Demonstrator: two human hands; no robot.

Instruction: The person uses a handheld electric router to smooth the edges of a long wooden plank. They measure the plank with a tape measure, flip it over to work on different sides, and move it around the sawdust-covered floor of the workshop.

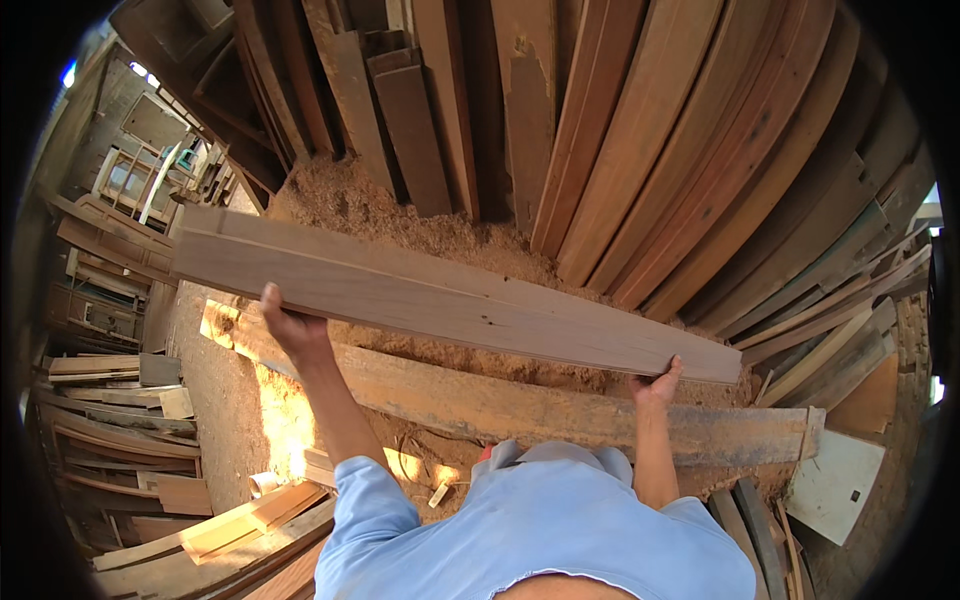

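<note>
A long, wide wooden plank (450,300) spans the view in front of me, its left end higher in the picture than its right. My left hand (295,325) grips its near edge toward the left end, thumb on the upper face and fingers hidden underneath. Toward the right end, my right hand (657,382) holds the same edge, with the thumb over the top. Below the plank a thick, worn timber beam (520,405) lies across the ground, close to my body.
Tall boards (640,140) lean in a row along the far side, their feet in sawdust (350,205). Stacked planks (125,430) lie at the left, and cut boards (250,525) at the lower left. A white panel (836,485) sits by the beam's right end.
</note>
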